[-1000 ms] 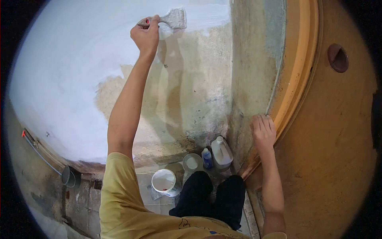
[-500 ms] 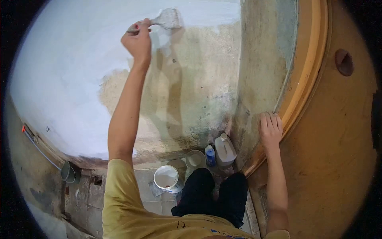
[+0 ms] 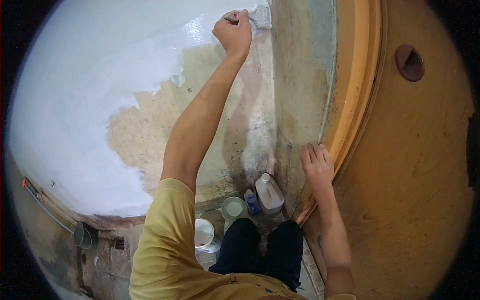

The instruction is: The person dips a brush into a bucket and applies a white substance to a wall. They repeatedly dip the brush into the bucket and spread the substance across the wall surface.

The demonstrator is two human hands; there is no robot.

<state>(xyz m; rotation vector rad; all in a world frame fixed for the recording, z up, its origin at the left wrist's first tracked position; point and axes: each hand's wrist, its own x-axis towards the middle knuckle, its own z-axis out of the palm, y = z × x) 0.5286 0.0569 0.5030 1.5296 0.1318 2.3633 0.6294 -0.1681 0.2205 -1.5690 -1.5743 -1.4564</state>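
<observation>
My left hand (image 3: 234, 36) is raised high with its fingers wrapped round the handle of a paintbrush (image 3: 261, 18). White paint coats the bristles, which press on the wall (image 3: 207, 90) close to its inner corner. Above and to the left the wall is white, while a bare, stained patch shows under my forearm. My right hand (image 3: 318, 162) is lower down, its fingers curled against the edge of the orange door frame (image 3: 350, 100), where the side wall meets it. Its thumb is mostly hidden.
By my knees stand a white paint bucket (image 3: 204, 234), a pale tub (image 3: 233, 207), a blue bottle (image 3: 252, 202) and a whitish jug (image 3: 270, 194). A dark bucket (image 3: 86, 235) is at the far left. The brown door (image 3: 400, 175) fills the right side.
My left hand has moved the brush rightward to the wall corner, leaving fresh wet white along the upper wall. My view has shifted right. My right hand stays at the frame.
</observation>
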